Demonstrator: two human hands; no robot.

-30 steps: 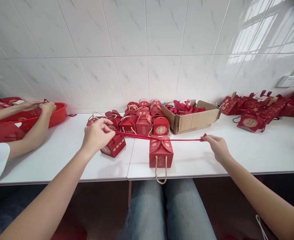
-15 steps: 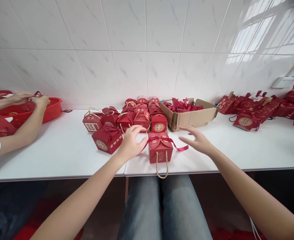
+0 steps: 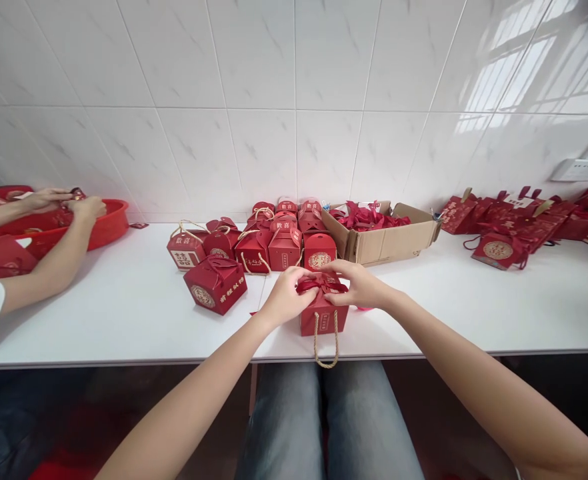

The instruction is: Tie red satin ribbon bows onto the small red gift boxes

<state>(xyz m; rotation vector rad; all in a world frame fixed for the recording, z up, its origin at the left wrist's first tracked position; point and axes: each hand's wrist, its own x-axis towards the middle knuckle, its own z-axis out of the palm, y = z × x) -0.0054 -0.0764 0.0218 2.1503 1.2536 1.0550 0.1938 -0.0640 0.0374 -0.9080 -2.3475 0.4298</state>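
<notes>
Here's my red box (image 3: 325,325), standing near the front edge of the tabletop (image 3: 399,327), rope handle (image 3: 327,365) hanging over, flaps folded in and ribbon (image 3: 319,281) across the top. Left hand (image 3: 288,298) and right hand (image 3: 365,287) are on that ribbon, but I can't tell whether either is pinching; the bow looks unfinished, with 1 carton (image 3: 394,244) of ribbons behind.

Red box (image 3: 324,317) upright nr table edge, ribbon (image 3: 335,287) atop, prob. loosely looped.
</notes>
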